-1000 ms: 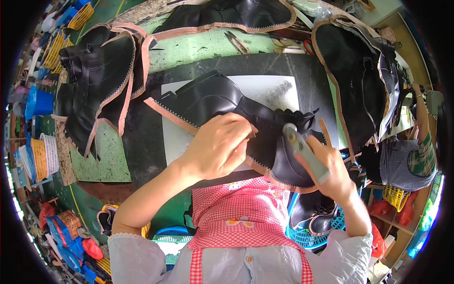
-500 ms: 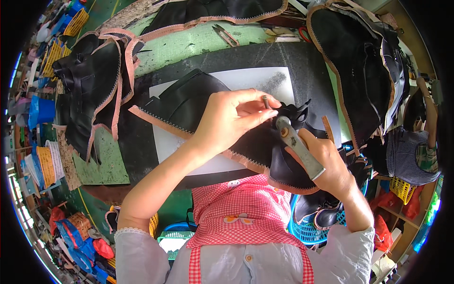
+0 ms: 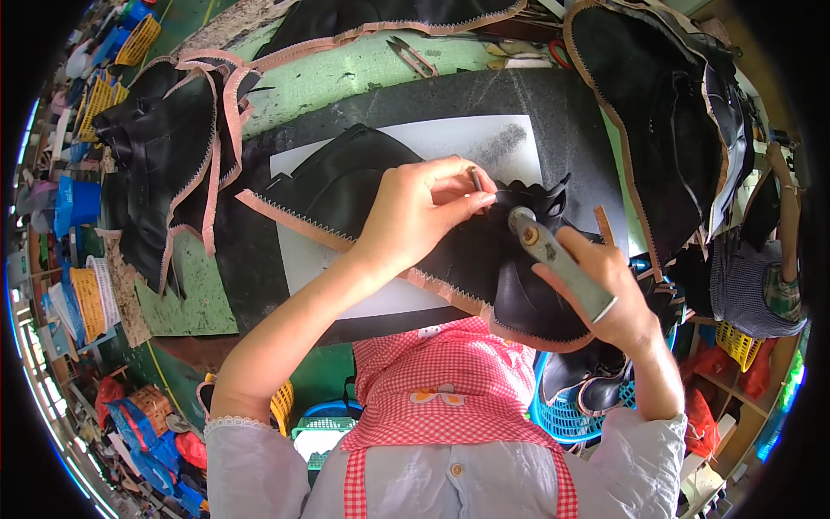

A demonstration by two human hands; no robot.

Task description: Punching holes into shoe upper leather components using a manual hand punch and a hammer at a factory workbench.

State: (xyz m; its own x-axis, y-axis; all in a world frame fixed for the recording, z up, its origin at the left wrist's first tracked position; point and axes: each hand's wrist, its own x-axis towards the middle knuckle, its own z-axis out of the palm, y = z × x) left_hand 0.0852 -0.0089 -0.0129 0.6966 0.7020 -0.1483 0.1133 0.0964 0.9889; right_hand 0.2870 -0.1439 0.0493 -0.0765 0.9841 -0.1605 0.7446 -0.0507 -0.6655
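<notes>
Pinched in the fingers of my left hand (image 3: pixel 415 212) is a thin metal punch (image 3: pixel 475 179), held over black leather. My right hand (image 3: pixel 609 290) is closed round a hammer (image 3: pixel 562 268), whose grey metal head lies just right of the punch, apart from it. Its handle is mostly hidden under the head and hand. Beneath both hands spreads a black leather piece (image 3: pixel 337 177) with a tan, zigzag-stitched edge; its right part is bunched, with a scalloped rim. It lies across a white board (image 3: pixel 320 277) on a dark mat (image 3: pixel 579 112).
Stacks of stitched black leather lie at left (image 3: pixel 164 156) and right (image 3: pixel 644 130), with another piece (image 3: pixel 389 17) at the back. Thread snips (image 3: pixel 412 56) rest on the green tabletop (image 3: pixel 337 86). A blue basket (image 3: pixel 566 415) holds black pieces below right. Another person (image 3: pixel 752 285) is at far right.
My left hand and the punch have shifted slightly left. The hammer has moved a little to the right, widening the gap between them.
</notes>
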